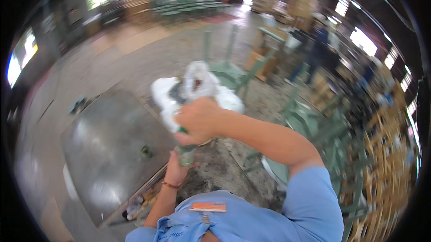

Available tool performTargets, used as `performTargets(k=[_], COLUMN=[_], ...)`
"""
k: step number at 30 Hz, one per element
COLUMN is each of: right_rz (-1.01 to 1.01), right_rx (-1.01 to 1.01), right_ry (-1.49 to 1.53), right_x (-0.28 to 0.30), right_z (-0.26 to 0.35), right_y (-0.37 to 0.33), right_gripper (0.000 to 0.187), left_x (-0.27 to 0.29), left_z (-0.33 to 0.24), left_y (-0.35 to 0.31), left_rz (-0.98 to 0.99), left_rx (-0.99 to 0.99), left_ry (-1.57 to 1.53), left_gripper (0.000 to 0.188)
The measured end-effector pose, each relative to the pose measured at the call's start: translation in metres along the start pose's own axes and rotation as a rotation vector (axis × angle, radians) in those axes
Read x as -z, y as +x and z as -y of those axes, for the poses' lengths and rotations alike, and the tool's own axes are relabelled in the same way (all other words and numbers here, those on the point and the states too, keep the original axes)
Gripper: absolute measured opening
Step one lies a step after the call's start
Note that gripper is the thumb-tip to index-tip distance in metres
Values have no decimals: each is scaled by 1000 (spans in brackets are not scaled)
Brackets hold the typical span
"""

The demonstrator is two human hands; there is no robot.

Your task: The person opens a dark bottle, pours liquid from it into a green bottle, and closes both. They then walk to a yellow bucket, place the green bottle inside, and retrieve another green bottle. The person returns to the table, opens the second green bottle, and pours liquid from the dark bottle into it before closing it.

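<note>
In front of my chest, my left hand [178, 170] is wrapped round a short greyish-green cylinder [185, 157]; blur hides whether it is a jar, a can or a piece of tube. Just above it my right hand [200, 120] is closed, with a bit of something green [182, 130] showing at its fingers. What the right hand grips is mostly hidden. Beyond my right hand sits an open white plastic bag [196, 73] with something reddish-brown inside, on a white covered surface [229, 99]. A small dark green object [145, 151] lies on the grey metal-topped table [112, 134] to the left.
Green metal chairs [229, 73] stand ahead and to the right. Wooden frames [386, 174] are stacked at the far right. A person in dark clothes [319, 46] stands further back near cardboard boxes [265, 55]. Green stools [188, 6] are grouped at the back.
</note>
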State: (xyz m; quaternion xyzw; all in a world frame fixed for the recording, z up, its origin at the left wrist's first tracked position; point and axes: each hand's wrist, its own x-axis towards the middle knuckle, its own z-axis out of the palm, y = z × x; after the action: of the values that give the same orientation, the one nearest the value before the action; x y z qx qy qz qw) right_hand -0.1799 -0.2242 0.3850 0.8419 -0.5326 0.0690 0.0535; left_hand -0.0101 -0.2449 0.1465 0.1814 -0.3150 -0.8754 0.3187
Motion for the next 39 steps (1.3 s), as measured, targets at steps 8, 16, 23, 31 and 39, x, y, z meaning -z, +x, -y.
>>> performTargets(k=[8, 16, 23, 31, 39], right_rz=[-53, 161, 314, 378, 469], right_rx=[62, 249, 513, 667, 573], right_ry=[50, 262, 291, 367, 340], right_x=[-9, -26, -50, -77, -106], right_z=[35, 77, 142, 198, 218], right_y=[37, 84, 136, 184, 217], right_gripper=[41, 39, 40, 35, 28], left_x=[-23, 21, 75, 124, 145], left_z=[-64, -74, -85, -96, -93], left_y=[-37, -92, -154, -198, -196], left_rz=[-174, -386, -474, -620, -924], left_rx=[-718, -663, -566, -545, -638], left_ry=[1068, 1002, 973, 969, 1015], left_gripper=[76, 65, 65, 66, 64])
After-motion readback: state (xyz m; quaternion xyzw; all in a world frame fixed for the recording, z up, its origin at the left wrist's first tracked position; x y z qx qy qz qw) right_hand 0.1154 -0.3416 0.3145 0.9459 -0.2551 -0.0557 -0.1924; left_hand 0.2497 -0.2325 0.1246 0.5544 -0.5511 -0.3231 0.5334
